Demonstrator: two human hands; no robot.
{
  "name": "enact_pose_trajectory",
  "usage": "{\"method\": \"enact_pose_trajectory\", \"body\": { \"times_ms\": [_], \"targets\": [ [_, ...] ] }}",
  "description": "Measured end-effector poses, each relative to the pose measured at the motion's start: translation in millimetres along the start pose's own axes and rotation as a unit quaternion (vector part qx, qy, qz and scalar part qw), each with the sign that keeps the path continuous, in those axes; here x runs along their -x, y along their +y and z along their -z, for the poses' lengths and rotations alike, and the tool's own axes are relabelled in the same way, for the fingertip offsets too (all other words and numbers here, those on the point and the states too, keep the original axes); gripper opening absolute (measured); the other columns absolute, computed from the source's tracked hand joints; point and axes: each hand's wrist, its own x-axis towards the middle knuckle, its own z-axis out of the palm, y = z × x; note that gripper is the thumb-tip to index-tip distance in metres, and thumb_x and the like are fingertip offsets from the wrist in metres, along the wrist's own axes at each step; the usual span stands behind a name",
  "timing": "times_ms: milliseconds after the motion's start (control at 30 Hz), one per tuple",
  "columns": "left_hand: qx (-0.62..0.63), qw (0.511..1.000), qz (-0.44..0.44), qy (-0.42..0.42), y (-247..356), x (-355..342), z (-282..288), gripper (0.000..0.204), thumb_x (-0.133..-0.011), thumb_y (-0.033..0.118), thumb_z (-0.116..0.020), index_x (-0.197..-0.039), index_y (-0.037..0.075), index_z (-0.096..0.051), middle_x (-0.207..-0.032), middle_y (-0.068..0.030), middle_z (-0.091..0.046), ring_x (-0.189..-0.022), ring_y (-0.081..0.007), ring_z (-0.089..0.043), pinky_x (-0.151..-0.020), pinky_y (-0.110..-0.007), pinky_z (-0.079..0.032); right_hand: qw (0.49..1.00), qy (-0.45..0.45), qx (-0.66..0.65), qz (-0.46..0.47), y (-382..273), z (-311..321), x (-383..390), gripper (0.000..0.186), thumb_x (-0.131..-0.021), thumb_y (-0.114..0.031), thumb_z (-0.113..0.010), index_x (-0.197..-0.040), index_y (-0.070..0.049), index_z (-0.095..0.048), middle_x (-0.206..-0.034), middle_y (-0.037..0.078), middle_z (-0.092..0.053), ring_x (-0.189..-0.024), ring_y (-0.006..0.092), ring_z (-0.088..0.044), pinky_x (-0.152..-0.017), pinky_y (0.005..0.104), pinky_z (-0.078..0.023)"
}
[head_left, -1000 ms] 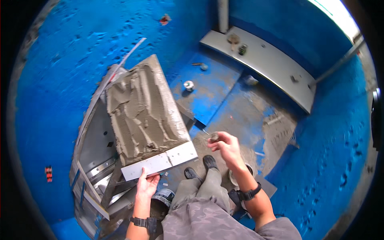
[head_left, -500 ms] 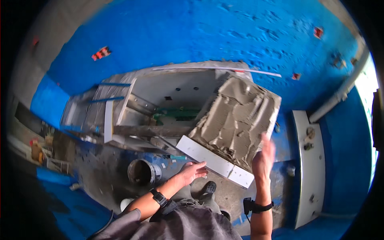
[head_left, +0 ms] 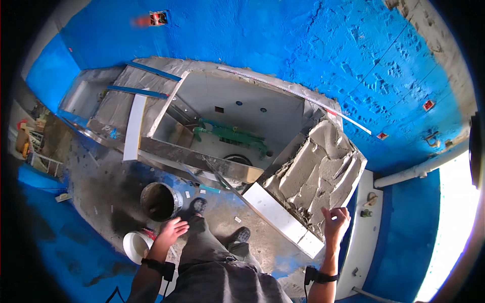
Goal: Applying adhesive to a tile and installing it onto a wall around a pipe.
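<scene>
My left hand (head_left: 172, 230) is open with loosely bent fingers, above the floor beside my leg, near a dark-stained bucket (head_left: 160, 201) and a white bucket (head_left: 135, 246). My right hand (head_left: 335, 222) is closed in a pinch; whatever it holds, if anything, is hard to make out. It is over the lower right of a slab spread with ridged grey mortar (head_left: 318, 171), which has a white strip (head_left: 280, 214) along its lower-left edge. The slab sits at the right end of a rectangular recessed unit (head_left: 207, 101) with green pipework inside.
A blue wall (head_left: 283, 30) rises behind the unit. A long thin strip (head_left: 298, 94) lies along its back edge. Right, a white ledge (head_left: 361, 252) holds small items near a pipe (head_left: 404, 174) and a bright opening. My feet stand on stained concrete (head_left: 101, 187); clutter fills the far left.
My view has turned toward the unit and window. My left hand has left the white strip's edge and moved down-left; my right hand has moved over the slab's lower right corner.
</scene>
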Motion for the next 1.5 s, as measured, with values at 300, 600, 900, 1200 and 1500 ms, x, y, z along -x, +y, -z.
{"method": "enact_pose_trajectory", "body": {
  "times_ms": [300, 600, 900, 1200, 1500],
  "targets": [
    [0.028, 0.997, 0.055, 0.044, 105.0, -88.9, 102.5, 0.032, -0.098, 0.028, -0.061, -0.120, 0.006, -0.054, -0.113, -0.0164, -0.068, -0.096, -0.0288, -0.069, -0.080, -0.041, -0.059, 0.978, -0.070, 0.097, -0.173, -44.9, -27.7, 23.7, 0.045, -0.075, -0.031, -0.084, -0.101, 0.002, -0.069, -0.092, 0.017, -0.066, -0.091, 0.0307, -0.064, -0.079, 0.0424, -0.050],
    [-0.042, 0.995, 0.040, 0.082, 199.6, -138.0, 167.6, 0.040, -0.098, 0.030, -0.060, -0.123, 0.001, -0.051, -0.112, -0.0162, -0.066, -0.094, -0.0259, -0.068, -0.077, -0.033, -0.060, 0.981, 0.076, 0.039, -0.176, -73.4, 3.9, 70.8, 0.026, -0.089, -0.024, -0.071, -0.099, 0.000, -0.068, -0.064, 0.016, -0.065, -0.062, 0.0313, -0.065, -0.065, 0.0459, -0.051],
    [-0.051, 0.996, 0.043, 0.051, 181.8, -171.1, 229.1, 0.028, -0.097, 0.029, -0.061, -0.095, 0.001, -0.062, -0.081, -0.0125, -0.069, -0.065, -0.0247, -0.068, -0.057, -0.036, -0.056, 0.952, 0.018, 0.194, -0.238, -131.0, -13.6, 72.5, 0.049, -0.094, -0.038, -0.064, -0.062, 0.000, -0.068, -0.058, 0.017, -0.063, -0.056, 0.0333, -0.064, -0.063, 0.0443, -0.049],
    [-0.211, 0.976, -0.044, -0.030, 178.8, -157.0, 245.1, 0.030, -0.095, 0.035, -0.058, -0.085, 0.007, -0.062, -0.072, -0.0067, -0.064, -0.062, -0.0211, -0.061, -0.061, -0.036, -0.050, 0.892, 0.041, 0.251, -0.373, -161.0, -9.4, 126.7, 0.045, -0.098, -0.039, -0.057, -0.073, -0.003, -0.065, -0.075, 0.024, -0.068, -0.075, 0.0447, -0.066, -0.069, 0.0535, -0.051],
    [-0.403, 0.911, 0.040, 0.079, 199.0, -185.9, 174.3, 0.022, -0.094, 0.025, -0.061, -0.095, 0.003, -0.060, -0.074, -0.0118, -0.068, -0.057, -0.0248, -0.065, -0.050, -0.038, -0.053, 0.831, -0.099, 0.256, -0.483, -126.5, -64.3, 319.4, 0.044, -0.103, -0.033, -0.042, -0.085, -0.004, -0.069, -0.091, 0.025, -0.071, -0.088, 0.0442, -0.069, -0.080, 0.0527, -0.054]
  ]
}}
